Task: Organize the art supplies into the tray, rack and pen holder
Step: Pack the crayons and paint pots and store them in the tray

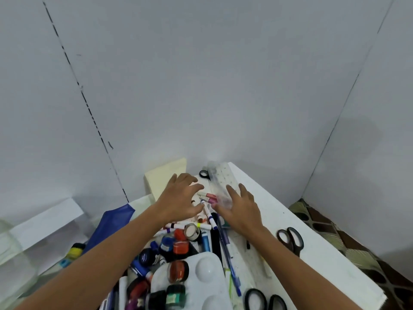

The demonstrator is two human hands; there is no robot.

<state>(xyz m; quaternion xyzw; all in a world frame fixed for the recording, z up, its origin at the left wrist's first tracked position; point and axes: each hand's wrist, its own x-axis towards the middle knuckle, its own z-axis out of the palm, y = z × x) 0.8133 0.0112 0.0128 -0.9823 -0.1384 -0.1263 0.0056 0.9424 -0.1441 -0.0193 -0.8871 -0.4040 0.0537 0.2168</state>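
Observation:
A heap of art supplies covers the white table (290, 220): markers (209, 214), paint jars (178, 242), a tape roll (192, 231), pens (225, 247) and a white palette (201, 271). My left hand (181, 198) hovers over the markers at the far end with fingers spread, holding nothing. My right hand (240, 204) reaches beside it, fingers straight, touching a clear plastic rack (221, 182) that lies along the table's far right.
Black scissors (291, 239) lie to the right, another pair (264, 299) at the near edge. A cream box (163, 177) stands behind my left hand. A blue cloth (111, 224) and white paper (49, 222) lie on the left. Grey walls close in behind.

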